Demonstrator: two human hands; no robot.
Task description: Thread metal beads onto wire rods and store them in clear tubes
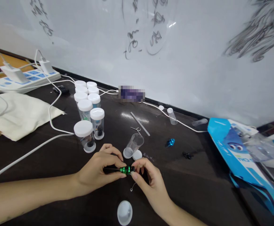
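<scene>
A small shiny green-and-black cylindrical piece (pixel 125 170) is held level between both hands, just above the dark table (pixel 85 210). My left hand (pixel 99 166) pinches its left end, where a thin dark rod runs back under the palm. At the other end, the thumb and fingers of my right hand (pixel 151 180) close on the black tip. Below the right fingers is a thin wire with a small ring (pixel 131 189). A clear tube (pixel 134 145) leans beyond the hands beside a white cap (pixel 137 155). Nearer me lies an upturned white lid (pixel 124 213).
Several capped clear jars (pixel 84 128) stand at left. Beyond the hands are hex keys (pixel 137 129), a clear strip (pixel 140 124), a blue metal piece (pixel 171 142) and black bits (pixel 187 155). A blue package (pixel 231 147) lies right; a white cable (pixel 28 153) crosses the left.
</scene>
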